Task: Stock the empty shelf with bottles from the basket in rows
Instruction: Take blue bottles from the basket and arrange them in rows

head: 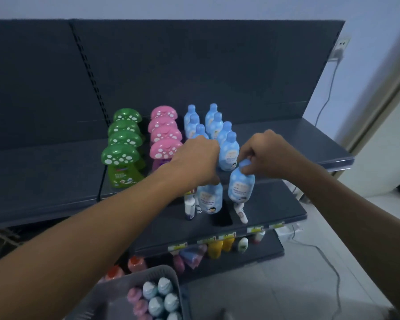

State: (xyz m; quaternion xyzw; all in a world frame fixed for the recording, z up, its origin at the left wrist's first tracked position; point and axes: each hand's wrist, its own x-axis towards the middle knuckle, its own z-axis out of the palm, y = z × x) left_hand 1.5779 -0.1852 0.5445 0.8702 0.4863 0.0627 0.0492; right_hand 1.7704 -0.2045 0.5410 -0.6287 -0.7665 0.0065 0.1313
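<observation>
Just under the hands (194,158) (263,155), blue bottles (209,199) (241,188)

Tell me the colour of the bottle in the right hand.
The bottle is light blue with white spots; the head view shows it.

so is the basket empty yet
Not empty: the grey basket holds several pale blue-capped bottles and a few pink ones, standing cap-up.

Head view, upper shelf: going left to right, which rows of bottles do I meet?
Green mushroom-cap bottles → pink mushroom-cap bottles → left blue row → right blue row. The left hand holds a blue bottle and the right hand a second blue bottle; both overlap the blue rows, so unplaced.
</observation>
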